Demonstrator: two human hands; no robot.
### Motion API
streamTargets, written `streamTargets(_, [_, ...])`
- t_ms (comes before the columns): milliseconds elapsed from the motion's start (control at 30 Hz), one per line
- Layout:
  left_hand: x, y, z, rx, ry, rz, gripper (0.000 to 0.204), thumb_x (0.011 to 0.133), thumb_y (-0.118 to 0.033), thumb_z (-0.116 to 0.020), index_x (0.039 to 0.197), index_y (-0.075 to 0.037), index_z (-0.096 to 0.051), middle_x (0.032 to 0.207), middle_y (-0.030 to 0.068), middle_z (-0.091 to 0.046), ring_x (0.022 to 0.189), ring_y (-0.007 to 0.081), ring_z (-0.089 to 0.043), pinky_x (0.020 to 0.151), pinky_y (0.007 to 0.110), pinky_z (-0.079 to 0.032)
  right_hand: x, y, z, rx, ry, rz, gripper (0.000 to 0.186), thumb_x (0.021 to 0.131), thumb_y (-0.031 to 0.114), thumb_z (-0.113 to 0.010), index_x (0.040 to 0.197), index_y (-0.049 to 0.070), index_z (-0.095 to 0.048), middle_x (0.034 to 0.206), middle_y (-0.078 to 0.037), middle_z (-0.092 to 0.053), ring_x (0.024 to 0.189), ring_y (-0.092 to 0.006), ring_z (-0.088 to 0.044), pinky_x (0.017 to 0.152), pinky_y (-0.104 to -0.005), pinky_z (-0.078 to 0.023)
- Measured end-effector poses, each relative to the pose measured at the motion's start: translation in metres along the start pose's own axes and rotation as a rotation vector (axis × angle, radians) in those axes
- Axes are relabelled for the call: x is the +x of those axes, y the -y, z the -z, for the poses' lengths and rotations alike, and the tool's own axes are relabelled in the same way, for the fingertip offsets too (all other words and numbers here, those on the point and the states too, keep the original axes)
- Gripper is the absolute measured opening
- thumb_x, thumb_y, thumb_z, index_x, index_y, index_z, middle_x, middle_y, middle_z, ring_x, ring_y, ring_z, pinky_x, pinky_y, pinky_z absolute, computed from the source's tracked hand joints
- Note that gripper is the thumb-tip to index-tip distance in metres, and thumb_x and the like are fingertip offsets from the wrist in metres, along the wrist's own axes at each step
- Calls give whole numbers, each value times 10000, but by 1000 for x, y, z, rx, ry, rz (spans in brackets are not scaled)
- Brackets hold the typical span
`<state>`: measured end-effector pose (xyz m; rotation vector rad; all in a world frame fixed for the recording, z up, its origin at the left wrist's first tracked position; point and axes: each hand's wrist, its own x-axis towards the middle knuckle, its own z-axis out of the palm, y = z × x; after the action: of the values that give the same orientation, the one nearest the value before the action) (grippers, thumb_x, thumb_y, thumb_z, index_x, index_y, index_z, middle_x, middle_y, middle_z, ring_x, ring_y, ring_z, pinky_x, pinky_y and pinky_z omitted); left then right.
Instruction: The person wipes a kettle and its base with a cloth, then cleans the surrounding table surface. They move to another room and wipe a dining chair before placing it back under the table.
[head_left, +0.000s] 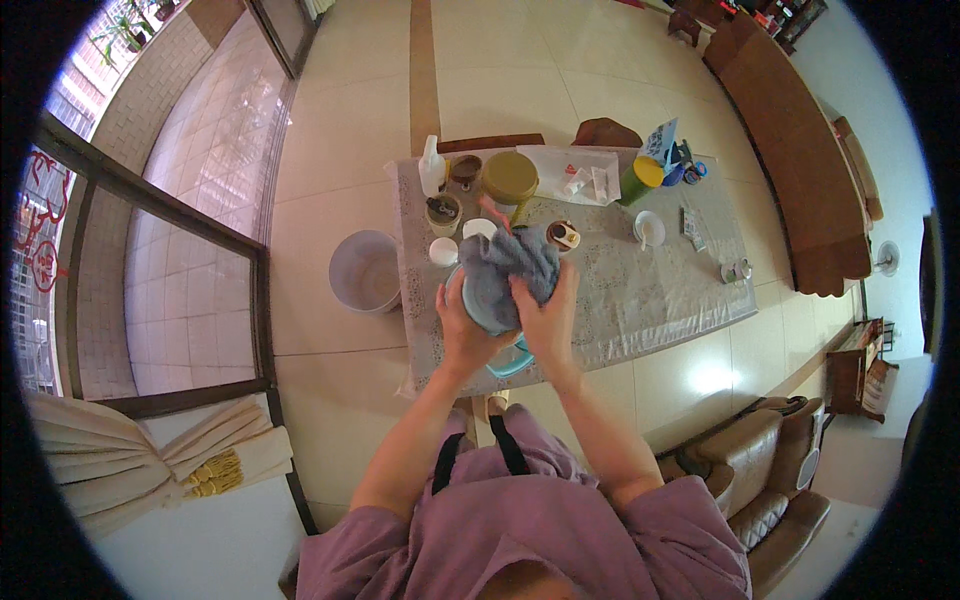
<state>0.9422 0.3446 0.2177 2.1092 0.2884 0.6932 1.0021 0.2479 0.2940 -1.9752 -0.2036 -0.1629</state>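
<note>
A grey-blue cloth [505,265] is bunched over a pale blue container [455,285] at the near middle of the table. My left hand [468,335] is wrapped round the container's left and lower side. My right hand [545,320] is closed on the cloth at the right, fingertips pressed into it. Below them, a turquoise item [510,368] shows partly behind my hands. Small white round pieces [443,252], a jar with dark contents [443,222], a large olive-lidded tub [510,178] and a small brown-and-cream item [562,236] stand around the cloth.
The covered table [680,290] also holds a white bottle [433,170], yellow-lidded canister [640,182], white bowl [650,230] and small packets [692,230]. A grey bucket [363,270] is on the floor at left. A leather sofa [750,450] and wooden bench [775,180] sit rightward; glass doors line the left.
</note>
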Motion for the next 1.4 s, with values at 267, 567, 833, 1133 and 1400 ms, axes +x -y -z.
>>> streamTargets(267, [1, 22, -12, -150, 49, -4, 1026, 474, -329, -840, 1280, -8, -291, 1265, 165, -376, 1182, 340, -370, 999, 510, -209, -4, 4, 16, 141, 107, -150, 434, 762, 193, -681, 1092, -21, -497, 1008, -153, -559, 914, -223, -548, 810, -320, -430])
streamTargets(567, [4, 3, 5, 6, 23, -45, 1008, 474, -313, -853, 1260, 11, -312, 1242, 170, -403, 1142, 360, -396, 985, 489, -263, 71, 16, -29, -322, 391, 159, 504, 719, 342, -686, 1092, 39, -535, 1010, -147, -561, 922, -306, -556, 744, -397, -452])
streamTargets(833, [-16, 40, -29, -678, 131, 307, 877, 506, -283, -848, 1234, -49, -418, 1195, 140, -471, 1099, 317, -461, 947, 427, -332, 6, 39, -6, -482, 365, 533, 503, 626, 334, -726, 1024, 97, -531, 1163, -127, -445, 1117, -329, -398, 897, -518, -300])
streamTargets(1133, [8, -4, 13, -20, 85, 7, 1018, 459, -228, -868, 1304, -65, -324, 1257, 110, -435, 1212, 299, -377, 1018, 495, -193, 19, -12, 11, 564, 242, -249, 422, 826, 180, -600, 1187, 18, -454, 1199, -127, -498, 1047, -267, -526, 872, -373, -434])
streamTargets(1400, [11, 7, 13, -97, 77, -42, 1164, 335, -234, -896, 1309, -46, -286, 1242, 112, -440, 1156, 329, -395, 1021, 459, -214, -4, -52, 16, 1018, 35, -630, 317, 914, 119, -433, 1216, 22, -412, 1118, -122, -555, 1002, -235, -572, 839, -359, -494])
